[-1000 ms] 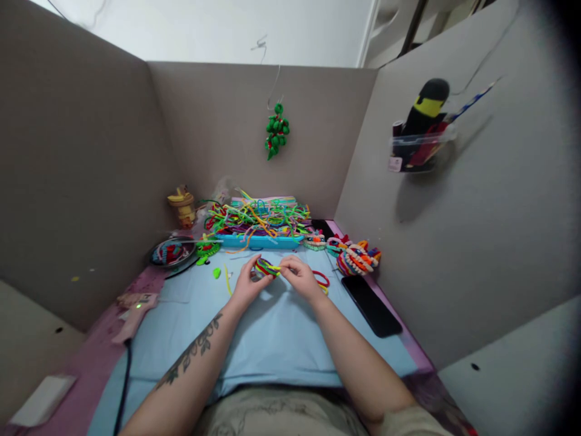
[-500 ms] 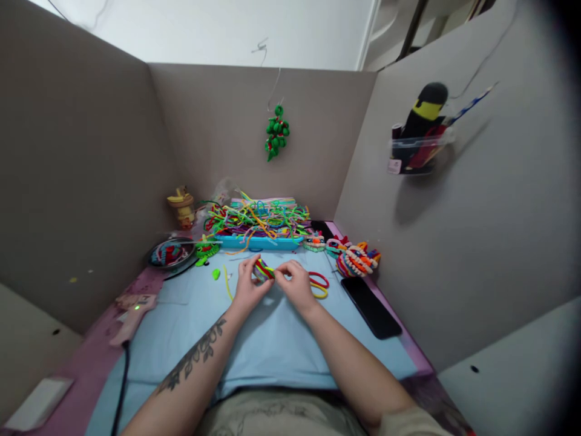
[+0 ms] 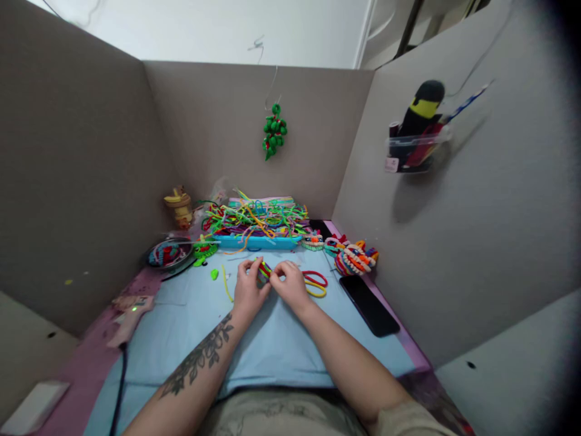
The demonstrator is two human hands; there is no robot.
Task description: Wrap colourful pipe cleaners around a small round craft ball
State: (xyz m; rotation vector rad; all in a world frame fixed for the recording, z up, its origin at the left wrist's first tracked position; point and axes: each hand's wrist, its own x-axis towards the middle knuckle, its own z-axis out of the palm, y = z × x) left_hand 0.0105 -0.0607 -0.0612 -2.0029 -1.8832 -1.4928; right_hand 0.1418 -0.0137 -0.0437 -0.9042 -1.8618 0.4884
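Observation:
Between my hands is a small multicoloured pipe-cleaner piece (image 3: 264, 274) with red, yellow-green and purple bands, held just above the blue cloth (image 3: 272, 357). My left hand (image 3: 249, 290) is closed around its left side. With thumb and forefinger pinched together, my right hand (image 3: 290, 287) grips the piece's right edge; the exact spot is hidden by the fingers. Scissors with red and yellow handles (image 3: 316, 282) lie just right of my right hand. To the left of my left hand rest a yellow-green strand (image 3: 226, 283) and a small bright green piece (image 3: 214, 274).
A blue tray (image 3: 272, 243) heaped with coloured pipe cleaners stands at the back. Finished colourful figures (image 3: 356, 259) and a black phone (image 3: 369, 306) lie right. A pink glue gun (image 3: 131, 318), its cord trailing forward, and a round dish (image 3: 170, 253) are left. Grey panels enclose three sides.
The banded piece has turned a little in my hands, and my right fingers have shifted slightly left and curled closer against it. The whole view has moved slightly.

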